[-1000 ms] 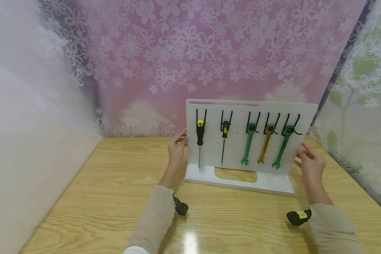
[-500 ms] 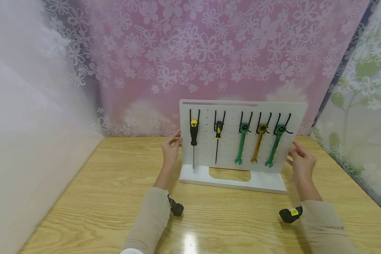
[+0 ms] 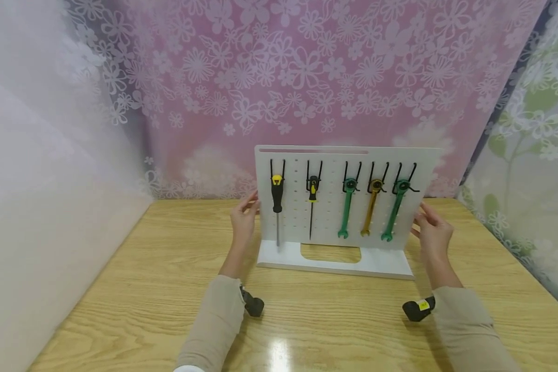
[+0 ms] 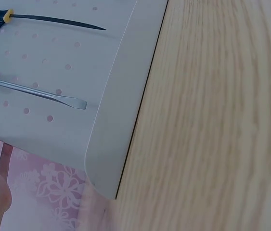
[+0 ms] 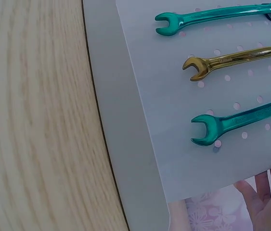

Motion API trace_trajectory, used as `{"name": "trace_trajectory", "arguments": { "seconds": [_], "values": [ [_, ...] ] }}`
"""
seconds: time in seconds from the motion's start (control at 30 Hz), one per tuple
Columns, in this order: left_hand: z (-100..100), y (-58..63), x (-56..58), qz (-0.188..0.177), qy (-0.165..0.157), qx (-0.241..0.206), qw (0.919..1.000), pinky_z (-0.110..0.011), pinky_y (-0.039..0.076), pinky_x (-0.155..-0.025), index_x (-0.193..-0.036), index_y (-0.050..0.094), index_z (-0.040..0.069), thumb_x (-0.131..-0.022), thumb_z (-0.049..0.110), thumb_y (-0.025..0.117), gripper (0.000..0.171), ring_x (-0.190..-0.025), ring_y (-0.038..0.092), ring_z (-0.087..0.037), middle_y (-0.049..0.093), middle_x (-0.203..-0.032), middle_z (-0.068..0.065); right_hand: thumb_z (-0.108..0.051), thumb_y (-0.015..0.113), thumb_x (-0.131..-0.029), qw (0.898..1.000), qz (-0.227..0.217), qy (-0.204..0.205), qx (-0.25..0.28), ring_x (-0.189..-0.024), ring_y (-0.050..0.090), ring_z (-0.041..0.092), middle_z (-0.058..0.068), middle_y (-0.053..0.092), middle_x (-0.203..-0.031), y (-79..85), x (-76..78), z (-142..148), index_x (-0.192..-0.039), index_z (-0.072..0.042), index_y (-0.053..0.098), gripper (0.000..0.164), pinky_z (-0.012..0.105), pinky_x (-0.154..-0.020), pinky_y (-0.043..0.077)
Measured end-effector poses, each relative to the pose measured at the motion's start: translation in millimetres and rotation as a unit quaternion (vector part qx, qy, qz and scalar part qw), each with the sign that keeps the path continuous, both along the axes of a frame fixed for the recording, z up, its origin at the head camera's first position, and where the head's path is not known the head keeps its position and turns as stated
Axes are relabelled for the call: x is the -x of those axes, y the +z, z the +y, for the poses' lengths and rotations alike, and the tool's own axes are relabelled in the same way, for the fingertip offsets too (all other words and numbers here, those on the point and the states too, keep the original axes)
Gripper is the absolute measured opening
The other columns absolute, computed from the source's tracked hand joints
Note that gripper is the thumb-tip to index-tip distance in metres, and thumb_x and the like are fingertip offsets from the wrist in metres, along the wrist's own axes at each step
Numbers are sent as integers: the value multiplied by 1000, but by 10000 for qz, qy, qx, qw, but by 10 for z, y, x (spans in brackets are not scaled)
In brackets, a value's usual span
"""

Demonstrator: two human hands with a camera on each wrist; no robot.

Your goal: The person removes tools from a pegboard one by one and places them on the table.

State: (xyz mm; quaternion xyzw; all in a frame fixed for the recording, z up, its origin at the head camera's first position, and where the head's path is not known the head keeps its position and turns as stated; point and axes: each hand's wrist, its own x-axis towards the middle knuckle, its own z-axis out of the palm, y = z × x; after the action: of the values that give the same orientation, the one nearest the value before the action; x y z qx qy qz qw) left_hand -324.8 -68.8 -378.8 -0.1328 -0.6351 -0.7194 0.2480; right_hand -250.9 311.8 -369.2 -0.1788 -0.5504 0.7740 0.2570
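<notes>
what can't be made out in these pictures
Left hand: head view, partly hidden behind the white pegboard.
Right hand: right wrist view, cut off by the right edge.
Flat-tipped screwdriver: left wrist view, handle cut off by left edge.
Gold wrench: right wrist view, marking too small.

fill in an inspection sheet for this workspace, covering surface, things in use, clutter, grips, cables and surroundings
Surface: wood-grain table, glare near the front.
Job's things: white pegboard, upright on its base; two black-and-yellow screwdrivers, two green wrenches and one gold wrench hang on black hooks.
Clutter: nothing seen.
Grips: left grip holds the board's left edge; right grip its right edge.
Cables: nothing seen.
Surroundings: pink floral backdrop behind; leafy-patterned panel right.
</notes>
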Motion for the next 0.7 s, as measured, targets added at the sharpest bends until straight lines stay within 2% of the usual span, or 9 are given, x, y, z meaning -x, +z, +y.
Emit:
{"name": "trace_trajectory", "arguments": {
  "seconds": [0.13,0.43,0.57,0.7],
  "values": [
    [-39,6,-3,23,33,-52,10000,-38,53,-72,-110,60,-11,-84,-10,59,26,-79,57,-24,59,-96,-23,-3,55,-91,10000,-40,-20,-67,-69,60,4,-6,61,-81,9,35,-47,-126,-9,56,36,17,-55,51],
    [-109,-1,18,132,89,-49,9999,-53,48,-75,-111,60,-12,-84,-11,59,27,-78,57,-25,60,-96,-23,-4,55,-91,9998,-153,-41,-89,-71,59,3,-5,59,-83,22,98,-113,-128,-8,54,37,16,-55,51],
    [-148,-8,16,125,129,-43,9998,-49,50,-75,-111,60,-10,-84,-10,59,27,-82,57,-36,60,-96,-23,-5,54,-92,9994,-245,-60,-249,-73,59,3,-5,57,-86,8,148,-136,-128,-10,56,36,15,-55,50],
    [-189,-21,-4,-24,178,-20,9998,-34,54,-72,-112,61,-9,-85,-9,58,27,-88,53,-47,59,-99,-25,-6,52,-93,9988,-306,-28,-385,-76,58,4,-5,56,-89,-6,180,-172,-128,-12,56,36,15,-58,50]
  ]
}}
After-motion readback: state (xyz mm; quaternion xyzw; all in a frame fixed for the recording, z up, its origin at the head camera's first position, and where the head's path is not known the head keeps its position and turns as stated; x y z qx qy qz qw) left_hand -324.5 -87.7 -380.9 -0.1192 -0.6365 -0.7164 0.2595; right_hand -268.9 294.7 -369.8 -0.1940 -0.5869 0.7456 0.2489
